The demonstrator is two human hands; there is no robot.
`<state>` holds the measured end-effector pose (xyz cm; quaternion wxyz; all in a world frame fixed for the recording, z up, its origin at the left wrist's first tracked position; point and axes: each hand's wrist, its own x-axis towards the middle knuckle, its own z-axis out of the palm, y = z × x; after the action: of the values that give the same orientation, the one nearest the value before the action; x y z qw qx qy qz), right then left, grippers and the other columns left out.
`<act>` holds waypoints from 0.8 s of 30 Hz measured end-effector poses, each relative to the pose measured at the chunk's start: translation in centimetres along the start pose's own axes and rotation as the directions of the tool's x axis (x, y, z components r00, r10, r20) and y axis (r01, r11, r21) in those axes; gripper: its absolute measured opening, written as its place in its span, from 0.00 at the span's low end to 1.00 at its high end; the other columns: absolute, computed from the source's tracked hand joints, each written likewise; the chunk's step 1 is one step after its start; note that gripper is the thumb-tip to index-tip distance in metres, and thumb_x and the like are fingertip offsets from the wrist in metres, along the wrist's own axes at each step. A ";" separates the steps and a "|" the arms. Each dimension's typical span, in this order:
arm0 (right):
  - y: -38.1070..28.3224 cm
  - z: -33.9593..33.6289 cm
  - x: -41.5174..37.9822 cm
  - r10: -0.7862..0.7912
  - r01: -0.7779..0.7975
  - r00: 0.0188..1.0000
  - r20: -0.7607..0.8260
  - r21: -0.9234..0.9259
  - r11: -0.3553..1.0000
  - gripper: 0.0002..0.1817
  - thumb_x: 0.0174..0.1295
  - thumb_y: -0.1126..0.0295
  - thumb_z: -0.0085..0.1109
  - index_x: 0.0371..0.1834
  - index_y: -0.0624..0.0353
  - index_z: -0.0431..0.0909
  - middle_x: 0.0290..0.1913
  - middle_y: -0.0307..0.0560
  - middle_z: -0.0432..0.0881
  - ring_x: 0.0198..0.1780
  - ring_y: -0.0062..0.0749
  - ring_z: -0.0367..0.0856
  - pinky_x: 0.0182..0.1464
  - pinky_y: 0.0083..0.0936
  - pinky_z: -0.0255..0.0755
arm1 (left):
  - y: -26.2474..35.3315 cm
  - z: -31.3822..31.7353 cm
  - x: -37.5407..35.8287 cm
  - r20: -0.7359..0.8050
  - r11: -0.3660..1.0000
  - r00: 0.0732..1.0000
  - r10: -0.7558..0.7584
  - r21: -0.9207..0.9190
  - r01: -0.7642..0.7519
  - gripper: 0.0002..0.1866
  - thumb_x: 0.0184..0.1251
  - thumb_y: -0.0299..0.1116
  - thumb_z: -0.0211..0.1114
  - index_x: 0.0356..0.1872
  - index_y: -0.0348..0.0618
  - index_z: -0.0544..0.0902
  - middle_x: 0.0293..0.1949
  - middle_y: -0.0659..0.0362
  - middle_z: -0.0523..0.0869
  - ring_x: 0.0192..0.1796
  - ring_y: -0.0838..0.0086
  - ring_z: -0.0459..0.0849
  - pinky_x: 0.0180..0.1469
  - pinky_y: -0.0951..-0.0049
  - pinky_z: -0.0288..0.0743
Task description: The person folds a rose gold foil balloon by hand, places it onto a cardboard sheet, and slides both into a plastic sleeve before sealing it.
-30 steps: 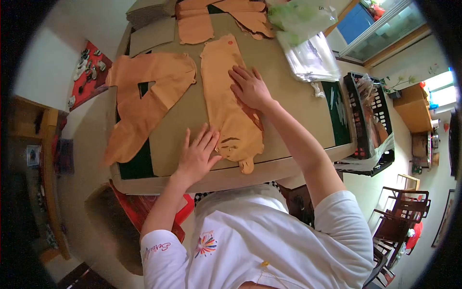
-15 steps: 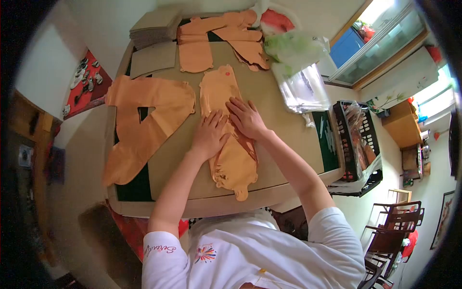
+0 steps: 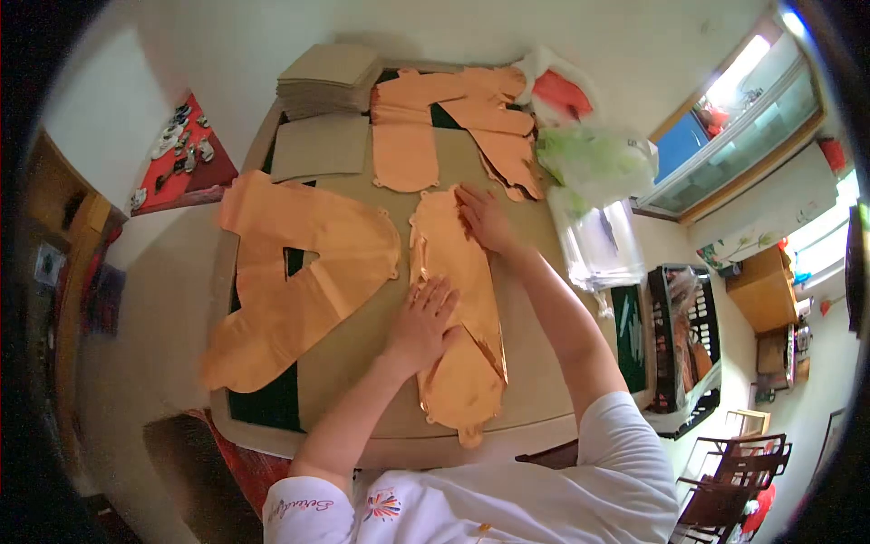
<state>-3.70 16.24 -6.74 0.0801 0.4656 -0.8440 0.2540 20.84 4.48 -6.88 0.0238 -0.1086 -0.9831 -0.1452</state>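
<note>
Under the two grips: a copper-coloured foil strip (image 3: 467,381), laid lengthwise on the brown sheet (image 3: 349,367) covering the counter (image 3: 544,433).
Left grip: flat at the strip's middle (image 3: 423,325), palm down, fingers a little apart, clamped on nothing.
Right grip: at the strip's far end (image 3: 485,218), fingers extended along its edge, with no pinch seen.
Smoothing: this looks best done with light, even palm pressure, one grip anchoring while the other sweeps outward; dragging both could pucker the thin foil.
Folds: the diagonal overlap just nearer than the left grip probably wants gentle pressing, to avoid a sharp crease.
Left of the left grip: a large foil piece (image 3: 308,218) with a small opening.
Beyond the right grip: more foil pieces (image 3: 406,150) and a stack of brown boards (image 3: 328,77).
Right of the right grip: clear bags (image 3: 603,245).
Against the earlier frame: the grips lay side by side mid-strip; now the right one is at the far end, and the strip's near half shows fewer small wrinkles.
</note>
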 end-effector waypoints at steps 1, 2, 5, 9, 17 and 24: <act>0.1 0.0 1.6 0.048 -0.048 0.999 0.002 0.001 0.999 0.21 0.68 0.63 0.49 0.61 0.60 0.71 0.64 0.54 0.71 0.65 0.50 0.67 0.66 0.43 0.59 | 0.0 0.1 0.0 -0.013 1.000 1.000 0.005 0.016 -0.005 0.33 0.71 0.51 0.47 0.71 0.41 0.61 0.74 0.51 0.56 0.76 0.61 0.50 0.76 0.55 0.43; 0.2 0.1 3.0 0.097 -0.097 0.995 0.002 0.003 0.995 0.21 0.69 0.62 0.48 0.61 0.61 0.71 0.64 0.54 0.71 0.66 0.50 0.67 0.67 0.42 0.58 | 0.0 0.2 0.0 -0.025 0.999 1.000 0.012 0.033 -0.012 0.33 0.71 0.51 0.48 0.71 0.40 0.60 0.74 0.51 0.55 0.76 0.61 0.49 0.76 0.54 0.43; -3.0 1.8 8.7 0.007 -0.008 0.999 -0.045 -0.026 1.000 0.23 0.66 0.60 0.53 0.60 0.59 0.71 0.64 0.53 0.71 0.64 0.49 0.68 0.67 0.44 0.58 | 0.1 0.2 0.0 -0.035 1.000 0.999 0.008 0.002 -0.008 0.33 0.70 0.50 0.50 0.70 0.40 0.61 0.73 0.50 0.57 0.76 0.61 0.51 0.75 0.53 0.43; -6.5 7.8 14.7 -0.256 0.252 0.967 -0.010 -0.145 0.957 0.24 0.65 0.57 0.54 0.61 0.55 0.71 0.64 0.51 0.71 0.63 0.45 0.70 0.67 0.46 0.58 | -0.1 -0.3 0.1 -0.120 0.999 0.992 0.047 -0.017 -0.050 0.33 0.68 0.50 0.54 0.68 0.40 0.64 0.72 0.47 0.59 0.74 0.56 0.55 0.74 0.50 0.47; -6.2 10.9 18.1 -0.404 0.450 0.893 0.199 -0.345 0.824 0.13 0.61 0.67 0.51 0.48 0.57 0.76 0.47 0.47 0.81 0.52 0.39 0.79 0.61 0.37 0.67 | -0.1 0.0 0.2 -0.162 0.994 0.986 0.037 -0.098 -0.054 0.35 0.65 0.49 0.59 0.67 0.37 0.65 0.71 0.46 0.61 0.74 0.55 0.55 0.75 0.51 0.45; -8.0 9.2 18.6 -0.333 0.380 0.923 0.192 -0.316 0.870 0.09 0.58 0.72 0.51 0.41 0.59 0.75 0.37 0.49 0.81 0.41 0.41 0.83 0.44 0.35 0.77 | 0.0 -0.9 0.1 -0.137 0.994 0.990 0.036 -0.093 -0.049 0.35 0.65 0.49 0.58 0.67 0.37 0.65 0.71 0.46 0.62 0.75 0.55 0.55 0.75 0.51 0.45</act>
<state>-6.49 -5.73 -4.85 0.1506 0.6077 -0.7781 0.0507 20.79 4.28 -6.04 0.0882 -0.1203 -0.9686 -0.1990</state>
